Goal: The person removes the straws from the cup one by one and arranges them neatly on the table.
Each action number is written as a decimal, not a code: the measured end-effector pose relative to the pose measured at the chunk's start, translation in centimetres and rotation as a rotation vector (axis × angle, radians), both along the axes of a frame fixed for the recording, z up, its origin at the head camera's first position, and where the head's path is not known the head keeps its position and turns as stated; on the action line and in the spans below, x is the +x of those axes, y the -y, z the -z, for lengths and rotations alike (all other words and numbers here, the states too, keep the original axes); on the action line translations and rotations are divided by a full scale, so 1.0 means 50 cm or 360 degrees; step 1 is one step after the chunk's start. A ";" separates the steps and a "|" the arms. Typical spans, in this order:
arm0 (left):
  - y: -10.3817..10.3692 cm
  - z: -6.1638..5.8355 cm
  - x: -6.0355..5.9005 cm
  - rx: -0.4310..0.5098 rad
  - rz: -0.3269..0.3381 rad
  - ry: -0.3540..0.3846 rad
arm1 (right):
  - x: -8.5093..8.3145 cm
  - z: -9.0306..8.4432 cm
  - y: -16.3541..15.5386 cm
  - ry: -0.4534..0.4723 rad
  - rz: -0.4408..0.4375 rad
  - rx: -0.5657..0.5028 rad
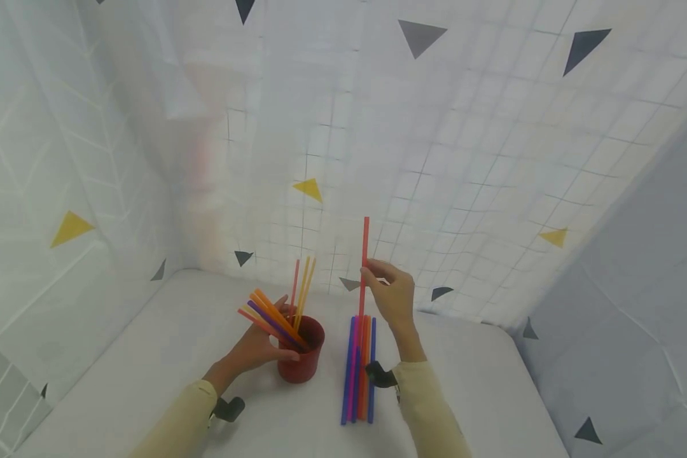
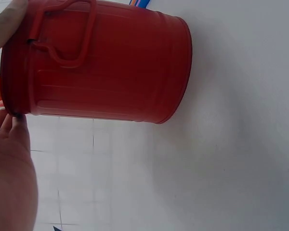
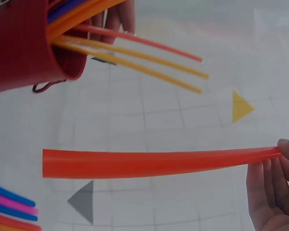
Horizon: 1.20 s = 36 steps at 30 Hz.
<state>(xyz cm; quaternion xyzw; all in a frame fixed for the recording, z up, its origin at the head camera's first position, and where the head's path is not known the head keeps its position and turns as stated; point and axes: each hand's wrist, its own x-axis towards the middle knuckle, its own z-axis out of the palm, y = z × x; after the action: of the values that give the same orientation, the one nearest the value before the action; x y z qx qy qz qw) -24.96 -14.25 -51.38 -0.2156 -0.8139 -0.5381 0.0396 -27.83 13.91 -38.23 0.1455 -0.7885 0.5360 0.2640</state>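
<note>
L hand (image 1: 257, 348) sits at the far-left side of the red cup (image 1: 301, 350), fingers curled round its wall w/ thumb near the rim, gripping it so it stays put on the white table (image 1: 149, 362); wrist view shows the palm right against the cup's rim edge. Cup holds a fan of straws (image 1: 275, 318), orange, purple, pink, mostly leaning left, a few standing more upright toward the back. Just right of the cup, a row of straws (image 1: 359, 369) lies flat on the table, side by side, blue, pink, orange, running front to back. R hand (image 1: 392, 296) is raised above the far end of that row, thumb & fingertips pinching a red straw (image 1: 364, 267) roughly mid-length, straw upright, lower end down near the row, top end well above the hand. Step in hand looks like sorting: one straw out of the cup & in the air, betw. cup and row. Next move prob. calls for tipping the straw flat & lining it up parallel w/ the row w/o knocking the others askew, L hand bracing the cup.
</note>
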 end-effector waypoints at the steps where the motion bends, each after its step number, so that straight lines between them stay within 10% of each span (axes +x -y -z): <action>1: 0.000 0.000 0.000 -0.0001 0.0003 -0.0008 | 0.000 0.005 -0.007 0.0030 0.0018 -0.0006; 21: 0.002 0.009 0.002 0.0036 0.0020 0.0025 | 0.007 0.200 -0.107 0.0812 0.0320 -0.0060; 36: -0.003 -0.008 0.006 -0.0037 -0.0007 0.0023 | 0.019 0.288 -0.138 0.1008 0.0388 -0.0093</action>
<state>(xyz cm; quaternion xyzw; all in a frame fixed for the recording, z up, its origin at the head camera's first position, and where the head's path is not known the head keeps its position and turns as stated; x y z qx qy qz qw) -24.68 -14.12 -50.99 -0.2104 -0.8207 -0.5302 0.0322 -26.88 20.83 -52.63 -0.1313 -0.8273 0.5414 0.0721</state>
